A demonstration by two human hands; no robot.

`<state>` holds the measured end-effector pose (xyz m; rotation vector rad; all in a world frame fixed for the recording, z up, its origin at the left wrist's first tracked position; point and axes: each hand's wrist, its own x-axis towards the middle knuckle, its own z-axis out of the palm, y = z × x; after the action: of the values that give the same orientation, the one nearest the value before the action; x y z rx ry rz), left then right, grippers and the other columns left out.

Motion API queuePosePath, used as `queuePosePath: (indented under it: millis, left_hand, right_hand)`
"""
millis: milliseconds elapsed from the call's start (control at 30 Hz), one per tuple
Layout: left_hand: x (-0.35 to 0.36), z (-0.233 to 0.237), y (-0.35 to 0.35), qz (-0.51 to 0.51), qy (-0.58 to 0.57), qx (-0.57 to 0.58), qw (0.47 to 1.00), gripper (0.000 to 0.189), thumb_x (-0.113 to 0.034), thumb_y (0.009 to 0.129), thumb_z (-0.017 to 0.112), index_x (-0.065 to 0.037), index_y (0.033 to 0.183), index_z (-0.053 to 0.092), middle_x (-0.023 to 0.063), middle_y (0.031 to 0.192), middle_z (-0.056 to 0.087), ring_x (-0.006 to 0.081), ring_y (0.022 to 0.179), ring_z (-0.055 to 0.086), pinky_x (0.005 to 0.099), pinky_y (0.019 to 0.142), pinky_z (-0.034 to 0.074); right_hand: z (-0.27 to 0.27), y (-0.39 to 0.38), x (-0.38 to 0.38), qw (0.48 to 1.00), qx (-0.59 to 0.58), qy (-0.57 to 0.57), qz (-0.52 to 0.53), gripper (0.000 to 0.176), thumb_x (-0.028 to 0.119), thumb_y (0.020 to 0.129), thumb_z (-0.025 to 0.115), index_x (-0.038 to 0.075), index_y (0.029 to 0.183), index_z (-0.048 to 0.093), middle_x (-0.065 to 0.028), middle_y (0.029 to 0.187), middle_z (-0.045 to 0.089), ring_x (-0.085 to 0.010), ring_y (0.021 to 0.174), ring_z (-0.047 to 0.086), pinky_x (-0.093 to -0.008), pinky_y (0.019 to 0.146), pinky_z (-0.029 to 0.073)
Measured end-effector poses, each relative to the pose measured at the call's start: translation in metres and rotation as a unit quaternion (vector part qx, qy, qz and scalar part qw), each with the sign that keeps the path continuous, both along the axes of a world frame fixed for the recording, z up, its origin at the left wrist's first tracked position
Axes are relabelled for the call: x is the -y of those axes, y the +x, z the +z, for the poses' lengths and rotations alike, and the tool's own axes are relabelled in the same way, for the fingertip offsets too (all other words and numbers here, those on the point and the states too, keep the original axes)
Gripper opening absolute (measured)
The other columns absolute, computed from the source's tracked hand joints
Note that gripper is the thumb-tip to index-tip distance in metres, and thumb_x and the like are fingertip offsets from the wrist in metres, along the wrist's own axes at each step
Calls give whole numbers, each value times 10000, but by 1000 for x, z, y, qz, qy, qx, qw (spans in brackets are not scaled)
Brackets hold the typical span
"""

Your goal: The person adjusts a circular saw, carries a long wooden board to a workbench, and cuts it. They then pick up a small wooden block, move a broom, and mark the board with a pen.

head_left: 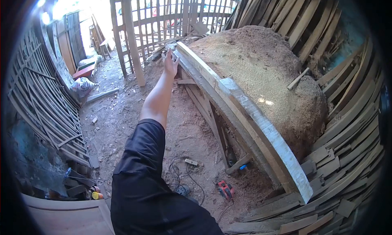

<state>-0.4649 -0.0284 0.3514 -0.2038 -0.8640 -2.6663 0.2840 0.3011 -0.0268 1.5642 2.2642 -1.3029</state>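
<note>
My left hand [170,64] reaches out at the end of a bare forearm and a black sleeve, with its fingers apart. It is right at the far end of a long, narrow wooden workbench [210,97]. Along the bench top lies a pale wooden beam [198,63]. A second beam [265,127], its upper face whitish blue, runs from mid-bench to the near end. The bench rests on slanted wooden legs [217,129]. My right hand is outside the view.
A large sawdust heap [253,63] rises behind the bench. On the floor are a red power tool [226,190], a power strip [191,162] and loose cables. Stacked boards [347,129] line the right; a wooden lattice [45,100] leans at left.
</note>
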Motion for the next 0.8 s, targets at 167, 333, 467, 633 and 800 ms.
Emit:
queuePosePath:
  millis: [167,333,467,633,800]
  left_hand:
    - [27,-238,54,-86,-473,126,868,370,-449,1040,488,-177,1287,537,42,1113,570,215,1022,560,419,910,445]
    - [85,-459,354,-332,-752,320,470,504,-397,1016,528,-98,1420,508,117,1294,619,283,1152,585,473,989,438]
    - [126,-485,535,-380,-543,578,476,536,-421,966,595,-60,1358,544,119,1230,637,281,1096,594,468,938,456]
    - [149,-481,584,-297,-447,684,495,585,-451,904,680,-14,1281,588,121,1150,659,279,1026,606,461,874,478]
    - [98,-482,483,-151,-438,609,645,642,-482,842,765,33,1203,632,123,1071,682,276,956,619,454,810,500]
  right_hand:
    - [8,-29,-6,999,-32,-1,20,382,230,874,673,-35,1144,618,-202,1096,644,-311,987,610,-425,849,488]
    - [12,-33,-10,999,-33,5,21,342,238,885,653,-25,1103,628,-190,1042,648,-297,926,612,-420,802,493]
    - [9,-24,-13,1000,-21,12,10,315,245,894,637,-17,1070,637,-181,999,651,-286,876,614,-417,765,497]
    - [3,0,-17,1000,-8,13,-7,289,253,906,617,-7,1029,648,-169,945,655,-273,815,616,-412,719,502]
    - [-10,44,-19,999,-6,2,-36,274,261,917,597,3,988,658,-157,891,659,-259,753,618,-408,672,507]
